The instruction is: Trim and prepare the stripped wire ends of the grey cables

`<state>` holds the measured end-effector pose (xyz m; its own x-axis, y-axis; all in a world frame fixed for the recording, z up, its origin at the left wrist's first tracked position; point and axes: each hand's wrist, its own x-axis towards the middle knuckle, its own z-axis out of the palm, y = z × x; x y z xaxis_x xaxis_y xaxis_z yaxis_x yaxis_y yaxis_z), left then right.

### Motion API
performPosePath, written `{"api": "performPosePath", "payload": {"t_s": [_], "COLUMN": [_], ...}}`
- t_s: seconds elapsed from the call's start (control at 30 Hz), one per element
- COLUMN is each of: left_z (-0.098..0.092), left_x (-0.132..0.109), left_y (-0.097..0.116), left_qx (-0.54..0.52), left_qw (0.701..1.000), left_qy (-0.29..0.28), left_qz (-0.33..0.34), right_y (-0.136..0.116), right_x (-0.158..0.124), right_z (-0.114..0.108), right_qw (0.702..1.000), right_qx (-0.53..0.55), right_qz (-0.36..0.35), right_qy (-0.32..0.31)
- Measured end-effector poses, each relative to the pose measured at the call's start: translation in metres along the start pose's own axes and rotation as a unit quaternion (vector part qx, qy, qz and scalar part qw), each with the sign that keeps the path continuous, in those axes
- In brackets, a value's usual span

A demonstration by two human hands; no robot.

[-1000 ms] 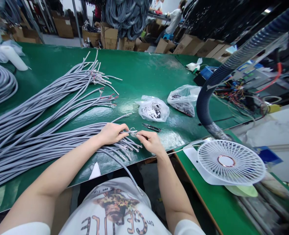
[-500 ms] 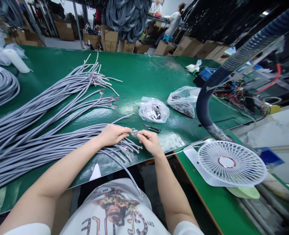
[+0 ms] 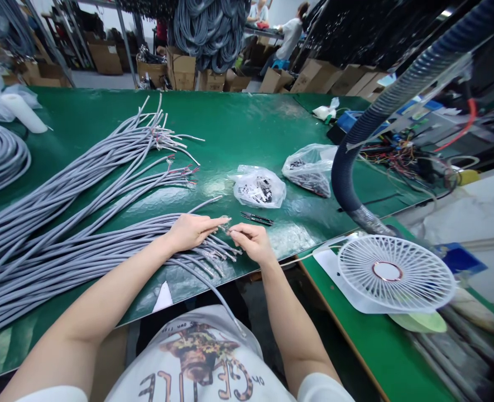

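My left hand [image 3: 191, 230] is closed, fingers pressed together on the stripped end of a grey cable. Thin, pale wires [image 3: 225, 221] stick out at its fingertips. Close on the right, my right hand [image 3: 252, 241] pinches the tips of these wires between thumb and forefinger. Under both hands lies a bundle of grey cables [image 3: 116, 251] with stripped ends pointing right. One grey cable [image 3: 213, 290] hangs over the table edge toward my shirt. Just beyond my right hand are small black thread snips [image 3: 257, 218].
Two clear bags of small parts [image 3: 260, 188], [image 3: 309, 170] sit beyond the snips. A second cable bundle [image 3: 100, 151] lies at the back left. A ribbed hose [image 3: 347, 167] and a white fan [image 3: 397, 273] stand at right. People work far behind the green table [image 3: 238, 123].
My left fingers have straightened somewhat, and the wires between the hands look more spread. My right hand has shifted slightly left. The whole view has moved a little.
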<state>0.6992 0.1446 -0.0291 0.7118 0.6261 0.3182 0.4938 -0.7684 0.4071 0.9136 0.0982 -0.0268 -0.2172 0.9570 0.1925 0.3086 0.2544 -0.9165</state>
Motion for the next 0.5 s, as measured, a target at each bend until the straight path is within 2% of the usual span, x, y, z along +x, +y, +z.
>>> {"api": "performPosePath", "payload": {"t_s": [0.1,0.17,0.33,0.5], "left_z": [0.0,0.0,-0.001,-0.002], "left_x": [0.0,0.001,0.002,0.002], "left_y": [0.001,0.002,0.003,0.004], "left_qx": [-0.005,-0.019,-0.047,-0.041], "left_qw": [1.0,1.0,0.998,0.997], "left_qy": [0.004,0.013,0.015,0.012], "left_qz": [-0.011,-0.02,-0.035,-0.058], "right_y": [-0.012,-0.019,-0.021,-0.016], "right_x": [-0.005,-0.008,-0.012,-0.002], "right_z": [0.001,0.002,0.012,0.019], "right_qw": [0.996,0.99,0.976,0.934], "right_qx": [-0.039,-0.073,-0.184,-0.327], "right_qz": [-0.06,-0.091,-0.119,-0.136], "right_qy": [-0.061,-0.073,-0.018,0.044]}}
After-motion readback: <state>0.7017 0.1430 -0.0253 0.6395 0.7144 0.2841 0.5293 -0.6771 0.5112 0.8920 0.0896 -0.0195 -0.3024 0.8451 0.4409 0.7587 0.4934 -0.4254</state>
